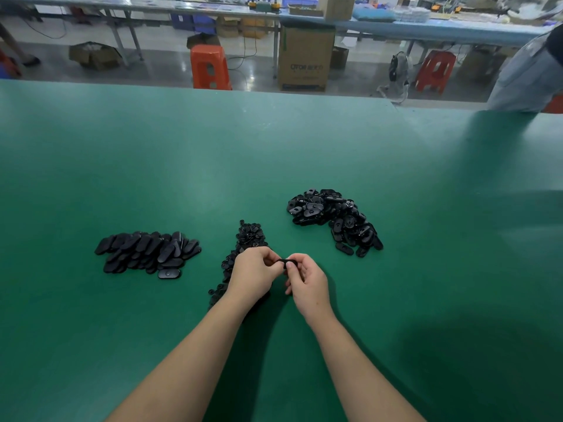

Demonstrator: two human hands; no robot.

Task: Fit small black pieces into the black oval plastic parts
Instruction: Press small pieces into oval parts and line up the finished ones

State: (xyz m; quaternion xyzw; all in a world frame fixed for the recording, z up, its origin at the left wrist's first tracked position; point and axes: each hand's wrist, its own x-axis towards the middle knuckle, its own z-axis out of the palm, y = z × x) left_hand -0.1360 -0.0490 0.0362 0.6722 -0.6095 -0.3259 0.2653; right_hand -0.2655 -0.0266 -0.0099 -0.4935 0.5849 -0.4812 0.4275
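Black oval part [287, 263] pinched between both hands above small pieces [248, 236].

Two bare forearms, left hand [254, 277] and right hand [307, 284] ungloved, no sleeves.

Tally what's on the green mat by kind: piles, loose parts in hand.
Piles of oval parts: 2, left pile and right pile
Piles of small pieces: 1
Oval parts held: 1, between left hand and right hand
Total: 4
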